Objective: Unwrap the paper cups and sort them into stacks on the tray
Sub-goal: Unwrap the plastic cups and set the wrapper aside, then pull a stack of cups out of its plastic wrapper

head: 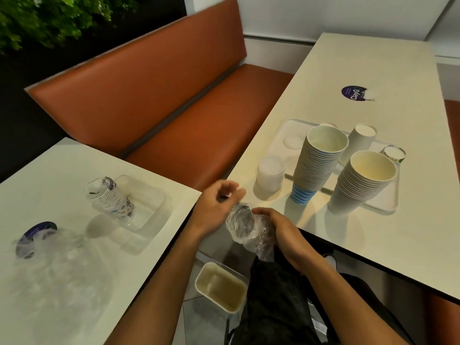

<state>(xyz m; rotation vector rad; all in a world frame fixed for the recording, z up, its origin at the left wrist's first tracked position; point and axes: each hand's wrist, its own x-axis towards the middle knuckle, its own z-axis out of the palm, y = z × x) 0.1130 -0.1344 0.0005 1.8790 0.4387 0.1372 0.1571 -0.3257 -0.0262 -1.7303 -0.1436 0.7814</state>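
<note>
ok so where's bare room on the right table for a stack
Bare: beyond the tray around the round sticker, and the near strip past the right hand. Crowded: the tray's right side, behind the blue-striped stack and white stack.

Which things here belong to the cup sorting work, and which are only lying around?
For the job: plastic wrapper in the right hand, tray, blue-striped cup stack, white cup stack, patterned cups on the left table.
Lying about: orange bench, plant, beige tub, round sticker.
</note>
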